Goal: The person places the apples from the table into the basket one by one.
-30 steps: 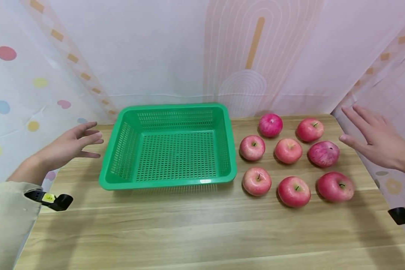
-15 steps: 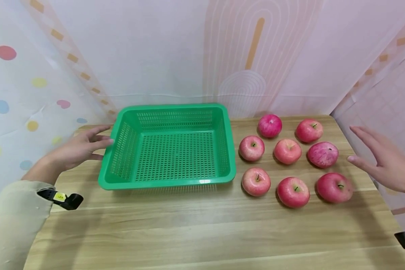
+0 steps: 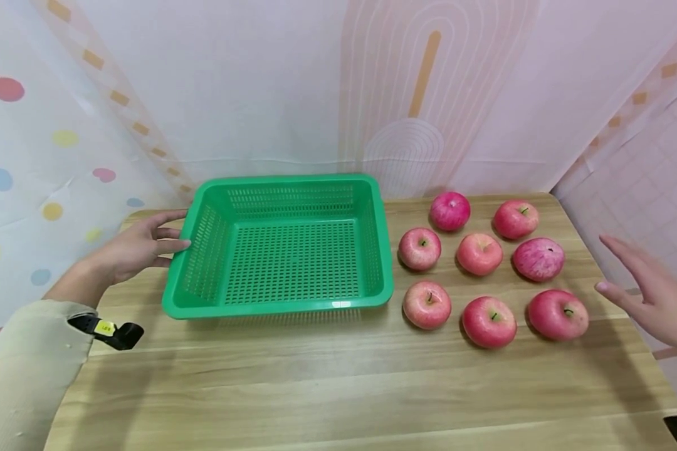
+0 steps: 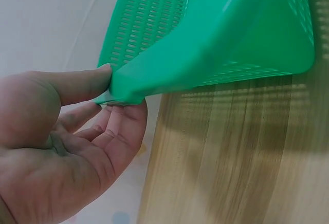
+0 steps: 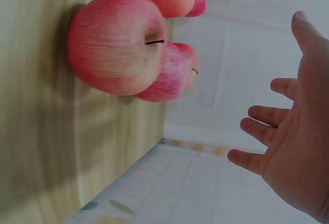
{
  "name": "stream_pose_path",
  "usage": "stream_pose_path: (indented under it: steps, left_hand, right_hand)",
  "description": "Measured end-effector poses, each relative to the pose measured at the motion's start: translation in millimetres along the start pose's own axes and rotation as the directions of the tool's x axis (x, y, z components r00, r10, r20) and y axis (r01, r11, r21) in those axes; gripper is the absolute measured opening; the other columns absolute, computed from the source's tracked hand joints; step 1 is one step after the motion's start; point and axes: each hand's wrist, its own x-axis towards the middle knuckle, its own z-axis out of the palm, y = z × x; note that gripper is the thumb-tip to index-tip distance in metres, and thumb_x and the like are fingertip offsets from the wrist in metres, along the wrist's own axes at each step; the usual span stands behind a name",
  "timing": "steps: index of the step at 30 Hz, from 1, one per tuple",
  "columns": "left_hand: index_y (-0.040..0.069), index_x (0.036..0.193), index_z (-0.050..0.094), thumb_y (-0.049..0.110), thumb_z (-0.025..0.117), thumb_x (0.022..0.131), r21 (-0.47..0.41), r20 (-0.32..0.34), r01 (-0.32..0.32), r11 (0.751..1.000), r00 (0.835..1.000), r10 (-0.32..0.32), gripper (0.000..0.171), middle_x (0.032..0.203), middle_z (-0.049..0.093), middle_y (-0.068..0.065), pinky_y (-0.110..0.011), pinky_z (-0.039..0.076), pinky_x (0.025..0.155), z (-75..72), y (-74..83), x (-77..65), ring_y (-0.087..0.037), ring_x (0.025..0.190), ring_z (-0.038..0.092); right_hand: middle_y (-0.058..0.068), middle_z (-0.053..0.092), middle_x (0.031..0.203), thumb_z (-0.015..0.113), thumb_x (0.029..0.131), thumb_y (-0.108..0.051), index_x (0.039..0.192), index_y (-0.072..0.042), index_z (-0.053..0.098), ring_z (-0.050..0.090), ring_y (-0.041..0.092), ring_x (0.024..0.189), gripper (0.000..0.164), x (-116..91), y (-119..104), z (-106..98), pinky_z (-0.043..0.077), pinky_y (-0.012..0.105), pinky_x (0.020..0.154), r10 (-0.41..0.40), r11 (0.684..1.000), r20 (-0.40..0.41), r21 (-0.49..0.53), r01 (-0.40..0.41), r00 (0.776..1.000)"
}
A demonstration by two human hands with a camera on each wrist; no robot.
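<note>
A green plastic basket (image 3: pixel 293 307) with slotted walls stands on the left half of the table, nothing inside it. My left hand (image 3: pixel 132 250) pinches the basket's left rim, thumb on top and fingers curled beneath, as the left wrist view shows. Several red apples (image 3: pixel 489 321) sit in loose rows to the right of the basket. Beyond the rightmost front apple (image 3: pixel 558 314), my right hand (image 3: pixel 651 294) hovers with fingers spread, touching nothing. In the right wrist view that hand (image 5: pixel 298 126) is apart from the apples.
The wooden table (image 3: pixel 293 382) runs up to a patterned backdrop (image 3: pixel 259 94) behind the basket and apples. Further patterned sheets close off the left and right sides. Black camera mounts sit on both wrists.
My left hand has moved right from beside the basket and taken hold of its rim. My right hand has come lower and slightly outward. The basket and apples stay in place.
</note>
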Motion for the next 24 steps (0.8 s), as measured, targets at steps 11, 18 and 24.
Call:
stream_pose_path:
  steps: [11,18,24]
  left_hand:
    - [0.007,0.164,0.003,0.02,0.057,0.107,-0.038,-0.003,0.027,0.999,1.0,-0.027,0.079,0.126,0.052,-0.008,-0.034,0.059,0.088,-2.0,-5.4,4.3,-0.006,0.099,0.065]
    - [0.007,0.163,0.002,0.017,0.057,0.107,-0.075,0.008,0.035,0.997,0.999,-0.034,0.079,0.121,0.055,0.0,-0.034,0.059,0.088,-0.5,-5.5,3.4,-0.007,0.099,0.066]
    - [0.006,0.163,0.002,0.016,0.056,0.107,-0.076,0.005,0.031,0.997,1.0,-0.031,0.078,0.119,0.056,0.001,-0.034,0.06,0.087,-1.4,-6.1,4.6,-0.006,0.098,0.066]
  right_hand:
    - [0.033,0.032,0.156,0.061,0.098,0.003,0.157,0.005,0.026,0.016,-0.018,0.134,0.069,-24,11,22,0.009,-0.001,0.104,0.058,0.996,-0.033,0.067,-0.056,0.998]
    - [-0.036,0.03,0.147,0.066,0.092,0.012,0.158,0.003,0.027,0.029,-0.018,0.133,0.077,-34,14,44,0.023,-0.002,0.102,0.076,0.968,-0.061,0.245,-0.059,0.995]
    - [-0.029,0.04,0.145,0.064,0.09,0.018,0.159,-0.007,0.031,0.038,-0.014,0.131,0.08,-38,17,57,0.032,0.001,0.098,0.094,0.934,-0.072,0.352,-0.063,0.993]
